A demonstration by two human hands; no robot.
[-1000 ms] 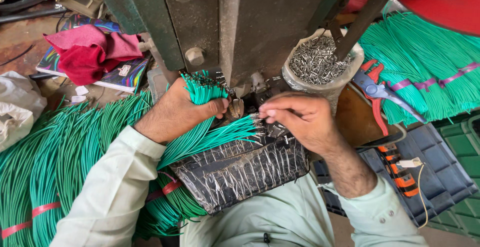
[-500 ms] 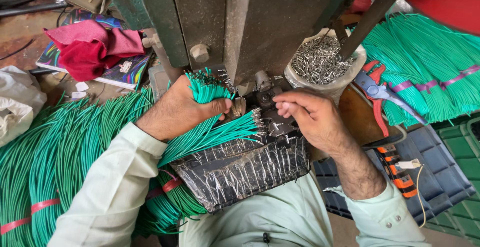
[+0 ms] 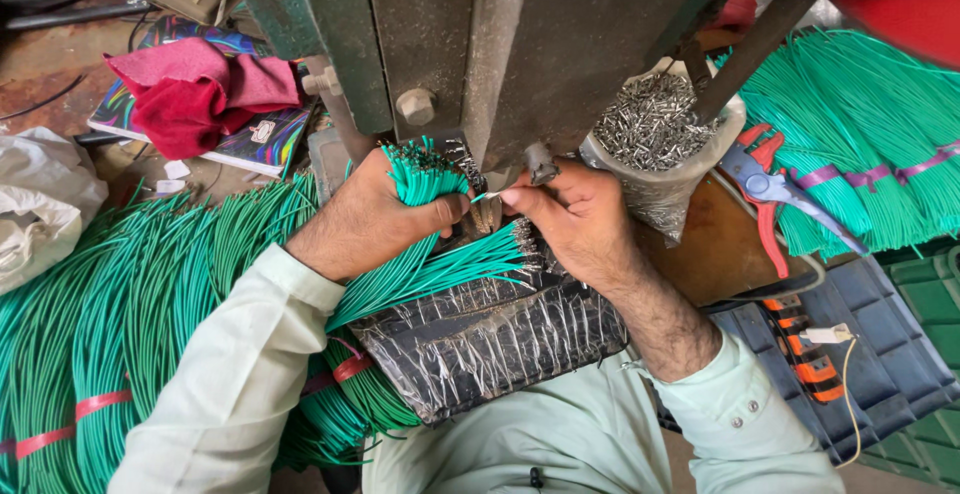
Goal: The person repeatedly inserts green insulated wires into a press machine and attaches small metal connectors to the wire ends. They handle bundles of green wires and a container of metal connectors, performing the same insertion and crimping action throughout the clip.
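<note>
Both hands meet under a heavy grey-green press machine (image 3: 520, 44). Closed in a fist, the left hand (image 3: 375, 216) grips a bundle of green wires (image 3: 425, 179) upright, their bare cut ends pointing up beside the machine's tool. Just to its right, the right hand (image 3: 580, 224) pinches a single green wire (image 3: 487, 196) between thumb and fingertips, holding its tip at the base of the press. More green wires with metal tips (image 3: 470, 264) fan out below the hands across a black plastic-wrapped pad (image 3: 490, 339). Behind the right hand sits a clear container of small metal terminals (image 3: 655, 129). Red-handled pliers (image 3: 770, 184) lie to the right. Long green wire bundles (image 3: 120, 304) fill the left side, near a red cloth (image 3: 195, 94).
</note>
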